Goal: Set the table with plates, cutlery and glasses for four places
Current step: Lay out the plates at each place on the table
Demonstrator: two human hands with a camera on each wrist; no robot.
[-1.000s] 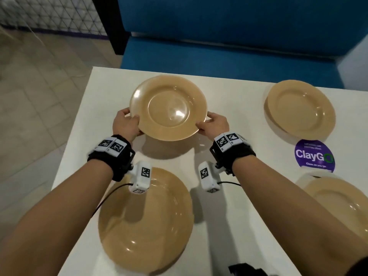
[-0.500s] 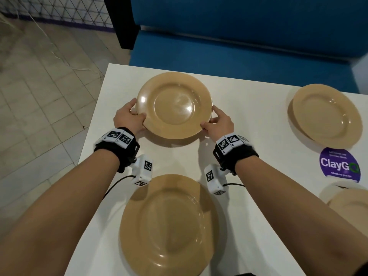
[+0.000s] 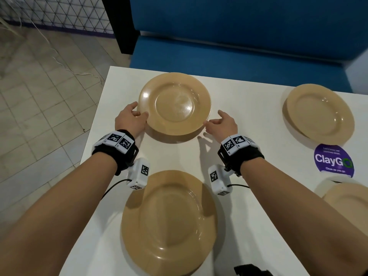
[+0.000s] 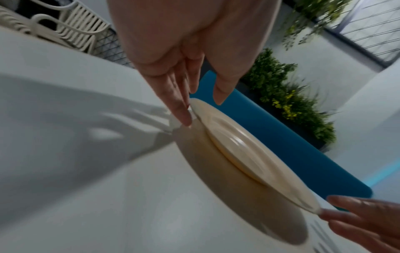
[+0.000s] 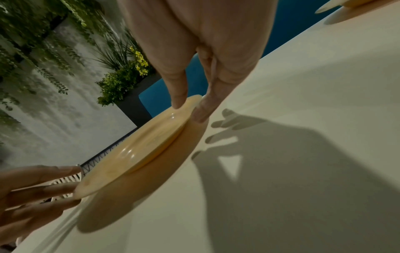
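My left hand (image 3: 130,121) pinches the near-left rim of the far plate (image 3: 174,103), thumb on top and fingers at the edge. My right hand (image 3: 223,124) is at the near-right rim, fingers straight and loose, tips just touching. The plate is glossy tan with a wide rim and a round well, and it lies flat near the far left corner of the white table (image 3: 245,120). A second plate (image 3: 169,222) lies close to me under my wrists, a third (image 3: 318,114) far right, a fourth (image 3: 350,198) at the right edge. Between those two there's a purple sticker (image 3: 333,161) reading "ClayGo". A blue bench (image 3: 229,52) stands beyond the table.
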